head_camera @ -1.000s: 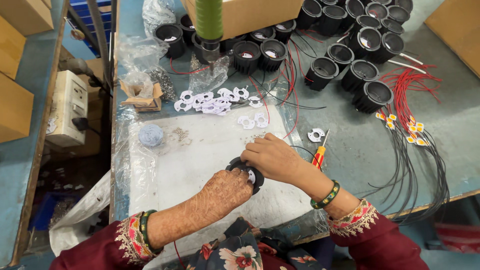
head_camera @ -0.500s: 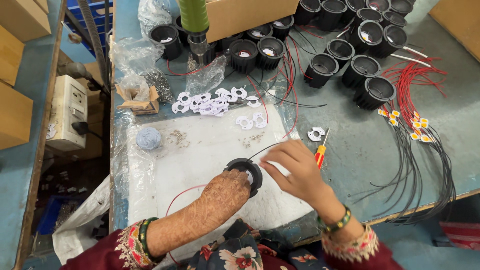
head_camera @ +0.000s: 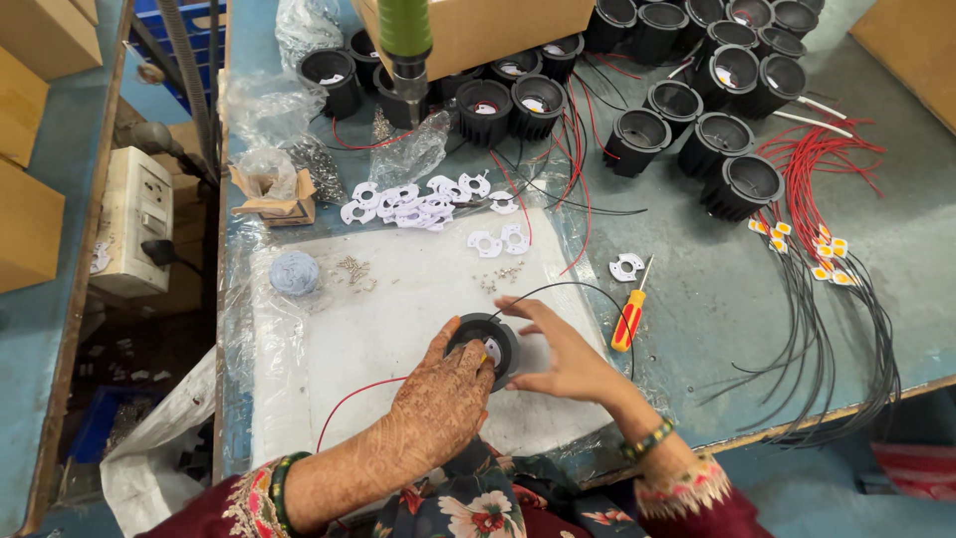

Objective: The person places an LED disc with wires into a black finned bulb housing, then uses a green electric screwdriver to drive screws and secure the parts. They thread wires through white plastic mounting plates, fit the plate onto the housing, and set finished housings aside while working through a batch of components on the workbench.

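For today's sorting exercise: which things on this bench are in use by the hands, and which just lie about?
In use: black round housing, held by left hand and right hand; its red wire and black wire.

Lying about: red-and-yellow screwdriver, white plastic rings, loose screws, spare black housings, blue-grey ball.

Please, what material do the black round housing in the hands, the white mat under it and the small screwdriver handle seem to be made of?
Black round housing: probably cast metal or hard plastic; matte black, rigid ribbed wall like its neighbours.
White mat: seems soft foam or plastic sheet; dull white, flat, under clear crinkled film.
Screwdriver handle: likely glossy plastic, red with yellow.
The left hand and right hand grip the housing.
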Demonstrator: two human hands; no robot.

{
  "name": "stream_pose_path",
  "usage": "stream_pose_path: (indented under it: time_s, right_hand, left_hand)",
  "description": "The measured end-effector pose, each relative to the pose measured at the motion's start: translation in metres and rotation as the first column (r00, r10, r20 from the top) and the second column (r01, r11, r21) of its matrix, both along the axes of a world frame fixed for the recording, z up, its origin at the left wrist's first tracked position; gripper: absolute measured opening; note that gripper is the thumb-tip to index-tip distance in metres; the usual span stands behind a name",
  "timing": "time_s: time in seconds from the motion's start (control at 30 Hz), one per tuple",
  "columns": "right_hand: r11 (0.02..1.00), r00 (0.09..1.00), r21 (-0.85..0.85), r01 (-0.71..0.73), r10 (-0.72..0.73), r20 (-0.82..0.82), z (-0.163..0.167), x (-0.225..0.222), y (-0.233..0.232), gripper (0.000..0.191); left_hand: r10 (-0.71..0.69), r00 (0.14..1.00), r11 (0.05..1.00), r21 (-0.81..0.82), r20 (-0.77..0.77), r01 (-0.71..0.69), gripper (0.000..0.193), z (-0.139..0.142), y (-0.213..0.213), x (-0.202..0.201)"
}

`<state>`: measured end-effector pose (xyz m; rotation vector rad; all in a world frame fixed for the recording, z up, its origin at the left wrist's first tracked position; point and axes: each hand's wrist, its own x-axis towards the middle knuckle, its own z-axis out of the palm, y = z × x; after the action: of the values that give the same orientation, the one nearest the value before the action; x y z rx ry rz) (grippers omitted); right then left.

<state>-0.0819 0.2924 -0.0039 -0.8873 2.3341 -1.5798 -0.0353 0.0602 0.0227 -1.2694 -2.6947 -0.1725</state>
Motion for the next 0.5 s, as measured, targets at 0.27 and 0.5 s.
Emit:
stream_pose_path:
  time_s: [0.27,0.5]
  right_hand:
    - [0.996,0.985,0.004,-0.088,0.086,0.148,-0.014,-0.013,-0.009,0.089]
    - [0.951,0.952,-0.065,0.302,-0.304,-0.023,-0.041,0.044,-0.022,0.076]
  left_hand:
    - [0.085,0.995,0.996,0.000,-0.050,-0.086,0.040,-0.014,0.000,0.006]
    - [0.061,0.995,0.993,0.104,-0.076,-0.053,0.039,-0.011,0.000,0.013]
